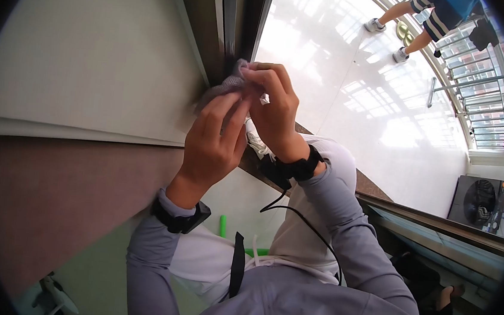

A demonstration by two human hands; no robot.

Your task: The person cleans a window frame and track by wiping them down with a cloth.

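Observation:
A crumpled greyish-purple cloth (232, 84) is bunched at the edge of the dark door frame (230, 26), beside a pale wall panel (99, 54). My left hand (213, 136) pinches the cloth's lower part, fingers pointing up. From the right, my right hand (277, 109) grips its upper end between thumb and fingertips. The two hands are close together, fingertips almost meeting. Part of the cloth is blurred and partly hidden behind my fingers. Black straps with devices sit on both wrists, and a black cable (304, 213) runs down from the right one.
Beyond the frame lies a glossy white tiled floor (316, 43). Another person's legs (418, 40) stand near barred windows (475, 75) at top right. A black fan unit (479, 201) is at the right. Below it a glass panel with a dark rail (432, 218) shows a person in dark clothing.

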